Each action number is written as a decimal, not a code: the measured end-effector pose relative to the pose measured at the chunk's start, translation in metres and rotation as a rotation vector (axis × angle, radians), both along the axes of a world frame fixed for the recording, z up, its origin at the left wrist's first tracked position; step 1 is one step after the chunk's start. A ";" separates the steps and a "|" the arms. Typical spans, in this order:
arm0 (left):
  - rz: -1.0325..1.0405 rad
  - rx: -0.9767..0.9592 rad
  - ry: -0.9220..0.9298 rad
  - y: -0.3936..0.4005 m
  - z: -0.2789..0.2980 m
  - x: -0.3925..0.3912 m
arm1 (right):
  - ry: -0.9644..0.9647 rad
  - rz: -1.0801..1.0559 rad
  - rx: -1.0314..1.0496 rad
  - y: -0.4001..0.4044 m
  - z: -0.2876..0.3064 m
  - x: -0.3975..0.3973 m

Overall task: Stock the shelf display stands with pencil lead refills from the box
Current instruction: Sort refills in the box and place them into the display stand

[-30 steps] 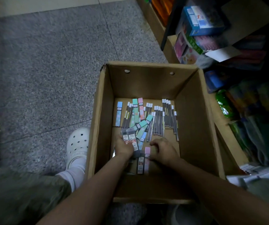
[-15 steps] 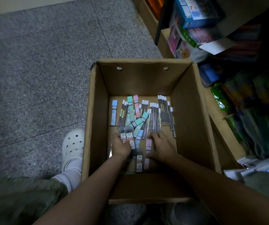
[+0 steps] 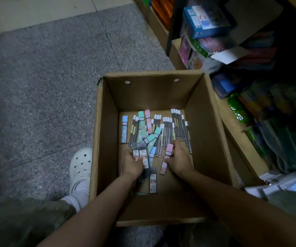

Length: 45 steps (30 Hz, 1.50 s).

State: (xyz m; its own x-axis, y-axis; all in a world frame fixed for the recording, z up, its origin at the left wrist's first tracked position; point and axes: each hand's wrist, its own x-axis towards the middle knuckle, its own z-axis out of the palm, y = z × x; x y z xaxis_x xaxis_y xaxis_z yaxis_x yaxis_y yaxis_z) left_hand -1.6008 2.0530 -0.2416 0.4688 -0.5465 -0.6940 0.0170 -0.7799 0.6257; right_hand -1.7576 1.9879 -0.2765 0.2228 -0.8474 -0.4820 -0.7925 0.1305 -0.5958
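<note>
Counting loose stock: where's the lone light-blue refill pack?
Head view: the light-blue refill pack lies flat at the box floor's far-left, beside the clear tubes.

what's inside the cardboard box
Loose pencil lead refills on the cardboard box floor: clear tubes, pastel cases, dark packs. Both hands and the near wall hide some.

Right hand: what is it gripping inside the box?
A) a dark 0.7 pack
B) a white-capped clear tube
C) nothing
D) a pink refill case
D: the right hand has its fingers curled round a pink refill case in the cardboard box, while the dark 0.7 packs sit in the left hand.
</note>
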 end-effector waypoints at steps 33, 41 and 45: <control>-0.675 -0.655 0.627 -0.151 0.354 -0.166 | 0.026 -0.495 -1.127 0.005 0.482 -0.227; -0.610 -0.646 0.532 -0.160 0.352 -0.161 | 0.247 -0.272 -1.272 -0.025 0.450 -0.212; -0.600 -0.648 0.507 -0.166 0.351 -0.153 | 0.303 -0.202 -1.274 -0.049 0.435 -0.201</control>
State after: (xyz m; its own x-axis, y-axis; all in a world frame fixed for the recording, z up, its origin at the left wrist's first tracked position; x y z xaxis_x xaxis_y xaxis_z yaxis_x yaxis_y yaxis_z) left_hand -1.7543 1.8867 0.1098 -0.2734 -0.9361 -0.2214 0.1147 -0.2602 0.9587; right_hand -1.9585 1.9387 0.1585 0.0653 -0.7464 0.6622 -0.9478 -0.2539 -0.1928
